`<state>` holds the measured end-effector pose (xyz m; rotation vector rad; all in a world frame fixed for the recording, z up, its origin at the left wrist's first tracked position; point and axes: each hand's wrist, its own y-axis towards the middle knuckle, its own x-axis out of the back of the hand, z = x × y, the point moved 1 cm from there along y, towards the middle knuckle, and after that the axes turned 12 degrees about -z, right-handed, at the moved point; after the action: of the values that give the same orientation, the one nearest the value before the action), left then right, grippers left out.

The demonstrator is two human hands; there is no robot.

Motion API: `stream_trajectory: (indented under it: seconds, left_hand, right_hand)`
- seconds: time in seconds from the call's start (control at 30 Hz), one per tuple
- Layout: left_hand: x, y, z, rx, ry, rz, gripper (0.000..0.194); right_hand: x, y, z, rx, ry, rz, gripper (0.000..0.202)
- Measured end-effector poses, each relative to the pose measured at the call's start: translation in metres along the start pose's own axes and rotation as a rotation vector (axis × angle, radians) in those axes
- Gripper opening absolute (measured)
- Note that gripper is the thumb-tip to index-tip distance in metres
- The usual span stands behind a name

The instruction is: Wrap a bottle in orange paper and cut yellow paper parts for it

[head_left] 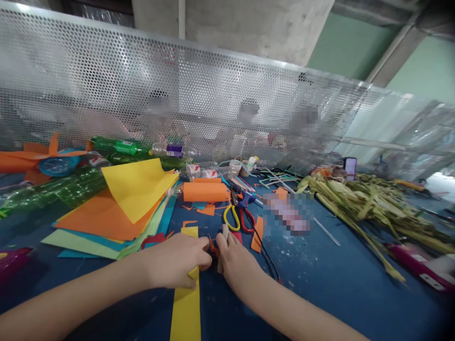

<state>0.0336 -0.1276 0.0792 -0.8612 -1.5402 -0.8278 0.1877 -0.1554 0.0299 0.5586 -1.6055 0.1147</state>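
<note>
My left hand (181, 260) is closed over a long yellow paper strip (185, 312), which runs toward me along the table. A bit of the strip shows folded up between the curled fingers. Close beside it, my right hand (238, 260) grips a narrow pale beige piece (225, 232); its kind is not clear. Small orange paper scraps lie in the gap between both hands. Just beyond the right hand rest scissors with one yellow handle (232, 218) and a tool with red handles (248, 220). An orange-wrapped bottle (204, 192) lies behind them.
Stacked coloured paper (103, 218) sits at left, near green plastic bottles (71, 189). Dried plant husks (348, 199) spread over the right of the blue table (302, 279), with a magenta tool (419, 265). Behind stands a perforated metal screen (213, 80).
</note>
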Motion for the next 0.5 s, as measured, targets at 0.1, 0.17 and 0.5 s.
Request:
stream_trajectory:
  seconds: [0.1,0.17,0.5]
  left_hand:
    - [-0.002,-0.001,0.001,-0.008,0.000,0.003,0.023]
    - [-0.002,-0.001,0.002,-0.006,-0.007,0.007,0.022]
    - [0.002,0.001,0.012,0.000,-0.132,0.033,0.006]
  right_hand:
    - [0.003,0.001,-0.009,-0.038,0.120,0.007,0.037]
    - [0.003,0.002,-0.015,-0.046,0.207,-0.009,0.038]
    - [-0.001,0.017,-0.021,-0.056,0.042,0.011,0.033]
